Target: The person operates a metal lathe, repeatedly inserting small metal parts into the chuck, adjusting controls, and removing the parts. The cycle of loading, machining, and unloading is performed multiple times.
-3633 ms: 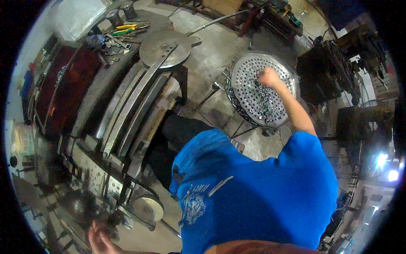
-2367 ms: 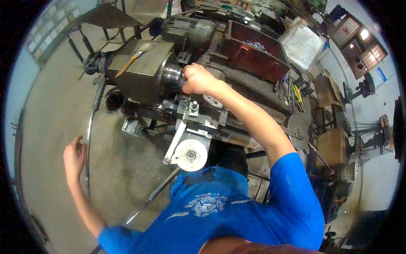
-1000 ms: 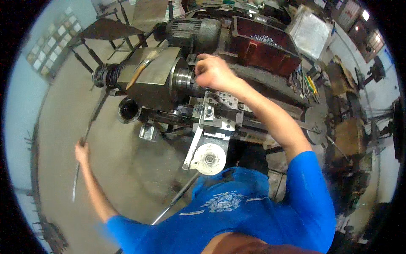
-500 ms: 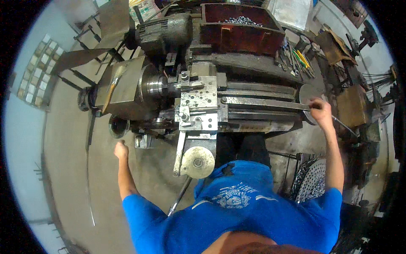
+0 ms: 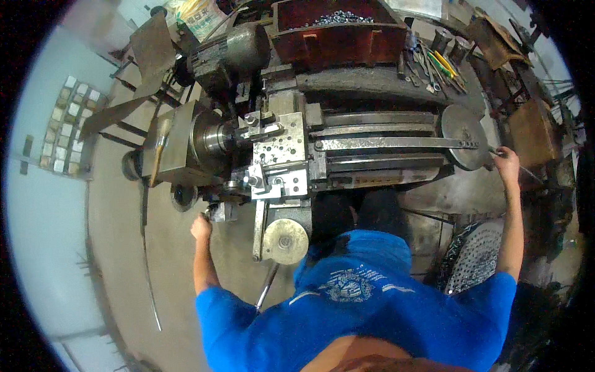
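Metal workshop | lathe point(image 5: 282, 149) | motor point(image 5: 230, 53) | hand tools point(image 5: 429, 67) | bin point(image 5: 344, 48) of metal parts point(image 5: 343, 18)

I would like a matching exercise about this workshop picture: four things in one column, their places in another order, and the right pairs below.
Things:
1. paintbrush
2. small metal nuts
3. right hand
4. perforated round tray

Places:
A. inside the dark red box
B. partly hidden behind the blue shirt
C. at the metal bar beside the round metal disc
D. on the machine's metal housing

Right pairs: 1-D, 2-A, 3-C, 4-B
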Motion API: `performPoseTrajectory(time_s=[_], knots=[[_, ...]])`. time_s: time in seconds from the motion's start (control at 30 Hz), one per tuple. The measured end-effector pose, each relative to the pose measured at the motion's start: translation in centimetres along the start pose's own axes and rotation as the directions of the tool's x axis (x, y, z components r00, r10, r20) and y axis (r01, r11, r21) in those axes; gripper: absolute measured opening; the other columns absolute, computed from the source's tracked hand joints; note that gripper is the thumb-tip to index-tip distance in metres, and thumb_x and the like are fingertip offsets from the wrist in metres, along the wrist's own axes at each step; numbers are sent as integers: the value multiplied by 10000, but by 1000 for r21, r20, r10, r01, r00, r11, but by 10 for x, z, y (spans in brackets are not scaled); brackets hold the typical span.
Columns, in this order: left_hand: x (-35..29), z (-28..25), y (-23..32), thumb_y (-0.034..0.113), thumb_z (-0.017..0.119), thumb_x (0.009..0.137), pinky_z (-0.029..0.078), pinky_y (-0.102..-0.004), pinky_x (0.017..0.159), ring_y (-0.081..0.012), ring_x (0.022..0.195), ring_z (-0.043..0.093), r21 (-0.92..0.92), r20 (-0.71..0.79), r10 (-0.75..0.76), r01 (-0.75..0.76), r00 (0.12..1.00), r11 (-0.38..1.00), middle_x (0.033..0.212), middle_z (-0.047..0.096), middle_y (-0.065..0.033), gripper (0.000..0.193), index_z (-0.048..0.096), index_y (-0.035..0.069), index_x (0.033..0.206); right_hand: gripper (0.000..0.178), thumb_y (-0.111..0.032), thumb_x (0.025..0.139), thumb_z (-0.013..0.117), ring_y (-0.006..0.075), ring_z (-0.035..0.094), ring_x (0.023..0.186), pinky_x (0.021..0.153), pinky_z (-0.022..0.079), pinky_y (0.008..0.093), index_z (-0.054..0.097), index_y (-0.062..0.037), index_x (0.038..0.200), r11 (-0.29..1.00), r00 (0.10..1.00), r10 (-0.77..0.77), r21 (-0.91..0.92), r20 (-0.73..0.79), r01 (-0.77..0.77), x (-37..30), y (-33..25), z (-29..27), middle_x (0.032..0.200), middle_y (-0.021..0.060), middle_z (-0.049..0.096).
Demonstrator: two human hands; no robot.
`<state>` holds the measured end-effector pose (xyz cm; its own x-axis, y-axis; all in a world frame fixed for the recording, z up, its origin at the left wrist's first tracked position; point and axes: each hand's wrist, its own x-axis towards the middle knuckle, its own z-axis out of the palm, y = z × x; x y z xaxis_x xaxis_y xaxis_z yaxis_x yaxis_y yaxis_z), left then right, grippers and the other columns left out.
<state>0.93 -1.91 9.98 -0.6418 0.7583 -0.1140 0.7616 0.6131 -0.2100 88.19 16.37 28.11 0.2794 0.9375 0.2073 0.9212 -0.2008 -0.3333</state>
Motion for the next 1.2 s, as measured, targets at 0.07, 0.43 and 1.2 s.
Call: performPoseTrajectory(time_s=[0.07,0.43,1.2], knots=[[-20,12,-6,227,584,773,481,-423,686,-297,802,619,-85,-47,4,-8,999,996,873,629,-161,391,511,74,1125,505,-98,605,568,323,576,936,785,449,373,544,-49,1108,988,1000,-30,-150,-7,28,11,48,10,1005,184,600],[-91,43,-72,101,601,765,498,-294,512,-178,569,608,-676,440,69,280,895,681,708,631,-158,396,525,-85,1106,455,-134,680,519,337,532,1020,856,435,400,515,-59,1129,823,980,183,-557,72,-113,45,150,56,1085,168,564],[-196,35,-53,41,562,805,507,-296,565,-194,686,605,-738,561,202,375,803,561,836,616,-160,331,505,-114,1092,520,-361,626,596,380,579,890,775,455,443,574,-118,1085,824,923,383,-442,-28,-355,-122,69,42,957,187,613]])
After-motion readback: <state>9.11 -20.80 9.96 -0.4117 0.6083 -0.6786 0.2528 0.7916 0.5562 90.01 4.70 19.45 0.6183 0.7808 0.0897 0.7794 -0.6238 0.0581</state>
